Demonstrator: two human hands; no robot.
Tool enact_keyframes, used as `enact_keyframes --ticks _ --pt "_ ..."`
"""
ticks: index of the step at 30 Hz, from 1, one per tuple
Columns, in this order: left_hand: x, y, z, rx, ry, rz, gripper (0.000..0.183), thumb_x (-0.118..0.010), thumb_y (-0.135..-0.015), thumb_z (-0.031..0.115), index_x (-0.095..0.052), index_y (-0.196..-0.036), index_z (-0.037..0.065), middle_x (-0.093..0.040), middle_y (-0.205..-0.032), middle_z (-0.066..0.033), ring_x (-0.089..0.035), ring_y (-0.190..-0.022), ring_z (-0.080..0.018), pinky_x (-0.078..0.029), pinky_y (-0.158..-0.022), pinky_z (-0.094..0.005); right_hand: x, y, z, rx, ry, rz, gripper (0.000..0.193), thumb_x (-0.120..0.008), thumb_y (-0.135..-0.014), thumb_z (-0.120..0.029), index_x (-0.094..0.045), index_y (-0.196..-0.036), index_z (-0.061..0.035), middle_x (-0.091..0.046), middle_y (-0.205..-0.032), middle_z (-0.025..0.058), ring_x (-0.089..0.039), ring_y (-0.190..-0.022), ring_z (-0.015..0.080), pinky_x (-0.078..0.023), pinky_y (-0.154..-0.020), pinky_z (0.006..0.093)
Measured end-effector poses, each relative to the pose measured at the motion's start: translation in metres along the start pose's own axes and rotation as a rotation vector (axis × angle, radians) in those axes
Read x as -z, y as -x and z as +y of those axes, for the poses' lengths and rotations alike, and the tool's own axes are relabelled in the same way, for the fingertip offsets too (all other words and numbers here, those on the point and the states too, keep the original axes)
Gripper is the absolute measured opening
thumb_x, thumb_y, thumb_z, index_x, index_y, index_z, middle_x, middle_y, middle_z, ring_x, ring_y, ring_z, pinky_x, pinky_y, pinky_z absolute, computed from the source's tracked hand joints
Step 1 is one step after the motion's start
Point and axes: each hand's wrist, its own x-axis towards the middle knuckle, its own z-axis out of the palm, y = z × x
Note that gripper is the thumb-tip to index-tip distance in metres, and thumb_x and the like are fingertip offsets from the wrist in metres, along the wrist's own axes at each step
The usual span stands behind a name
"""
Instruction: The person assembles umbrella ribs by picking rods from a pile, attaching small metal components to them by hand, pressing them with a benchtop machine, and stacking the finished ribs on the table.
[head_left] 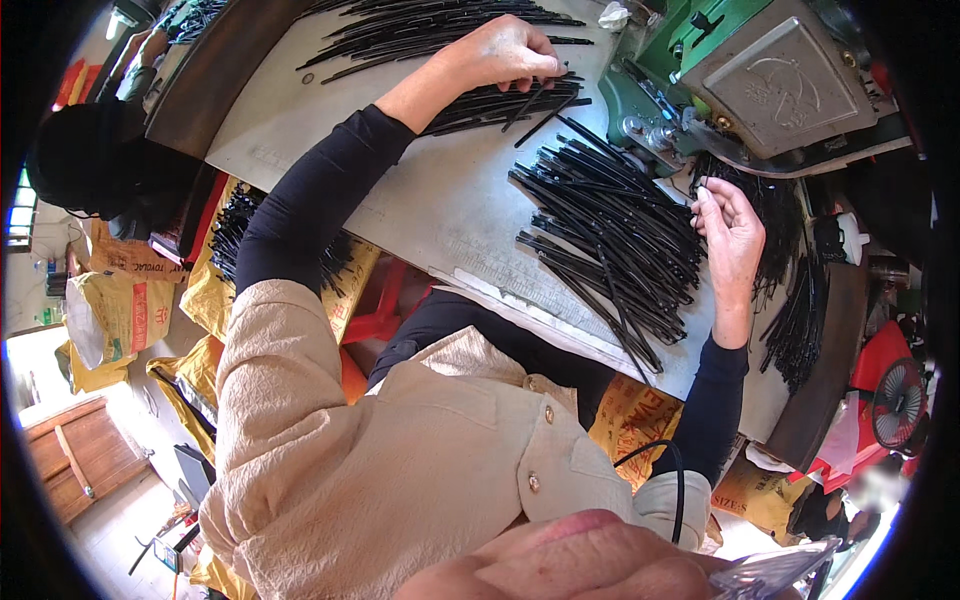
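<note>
At the far side of the table [440,215], my left hand [505,55] is closed over the ends of a bundle of thin black strips [470,110]. Its fingertips pinch one black strip [524,106] that slants down from them. My right hand [732,230] is at the right end of a larger pile of black strips [610,225], beside the green machine. Its thumb and forefinger are pressed together; what they hold, if anything, is too small to make out. One loose strip [545,125] lies between the bundle and the pile.
A green machine [645,100] with a metal plate [785,85] stands at the far right. More black strips [430,30] lie at the far edge, and others [795,330] hang at the right. Yellow sacks [105,315] and a small fan [898,405] are around the table.
</note>
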Motion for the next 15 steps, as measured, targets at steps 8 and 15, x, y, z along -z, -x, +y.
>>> enact_keyframes --ticks 8,15 --pt "-0.004 0.012 0.002 0.019 0.276 -0.047 0.046 -0.06 -0.081 0.027 -0.052 -0.12 0.004 -0.063 -0.083 -0.0064 -0.063 -0.071 -0.0126 -0.052 -0.055 -0.0221 -0.002 0.001 -0.004 -0.017 -0.034 -0.001 0.016 -0.058 -0.085 -0.003 -0.06 -0.101 0.0032 -0.061 -0.078 0.0033 -0.055 -0.067 0.0058 -0.046 -0.059 0.019" --pt "-0.005 0.018 -0.007 -0.009 0.442 -0.103 0.039 -0.06 -0.081 0.026 -0.057 -0.114 0.005 -0.062 -0.087 -0.006 -0.062 -0.082 -0.0151 -0.054 -0.071 -0.0281 -0.001 0.001 -0.005 -0.027 -0.023 -0.001 0.016 -0.058 -0.086 -0.003 -0.06 -0.1 0.0031 -0.061 -0.079 0.0041 -0.055 -0.067 0.0059 -0.046 -0.058 0.0193"
